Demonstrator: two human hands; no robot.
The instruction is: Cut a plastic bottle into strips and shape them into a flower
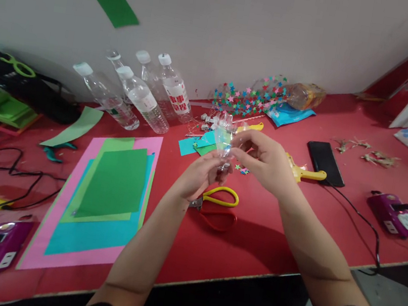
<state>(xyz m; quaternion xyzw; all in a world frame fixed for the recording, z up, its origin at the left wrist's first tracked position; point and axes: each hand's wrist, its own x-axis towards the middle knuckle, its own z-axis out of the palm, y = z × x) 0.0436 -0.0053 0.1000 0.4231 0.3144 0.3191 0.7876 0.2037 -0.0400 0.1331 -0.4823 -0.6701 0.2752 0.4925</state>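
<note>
Above the red table [261, 233], both my hands hold a small clear plastic piece [223, 140], seemingly a cut bottle part. My left hand [200, 175] grips its lower end with closed fingers. My right hand [262, 159] pinches its upper side. Yellow-handled scissors [220, 196] lie on the table directly under my hands, beside a red loop [217, 220]. Small coloured stars [242, 169] are scattered just beyond them.
Stacked pink, blue and green paper sheets [105, 194] lie at the left. Several clear water bottles [139, 95] lean by the wall. A star-covered bottle [250, 98], a yellow tool [302, 173], a black phone [325, 162], purple power strips [397, 217] and cables [9, 175] surround the work spot.
</note>
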